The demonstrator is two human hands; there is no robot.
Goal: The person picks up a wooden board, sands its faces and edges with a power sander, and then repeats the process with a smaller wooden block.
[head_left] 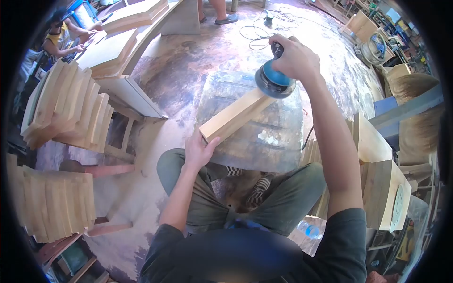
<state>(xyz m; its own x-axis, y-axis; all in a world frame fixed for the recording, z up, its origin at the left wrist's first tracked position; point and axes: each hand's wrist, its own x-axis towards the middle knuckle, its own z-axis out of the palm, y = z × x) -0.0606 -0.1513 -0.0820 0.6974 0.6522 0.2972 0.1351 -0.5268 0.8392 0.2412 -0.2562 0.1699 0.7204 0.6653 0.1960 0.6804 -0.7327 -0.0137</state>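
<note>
A rectangular wooden block (238, 113) lies slantwise over a worn, dark work table (278, 148) in front of my knees. My left hand (199, 150) grips the block's near end, thumb along its side and fingers partly hidden behind it. My right hand (297, 59) is wrapped round the top of a blue and black orbital sander (274, 81). The sander's round pad rests at the far end of the block and covers that end from view.
Stacked wooden boards (59, 203) stand to my left, more wooden pieces (377, 146) to my right. A water bottle (311, 231) is by my right thigh. Cables (255, 35) trail over the floor ahead. A person (66, 40) works at a board-laden bench (106, 52) at upper left.
</note>
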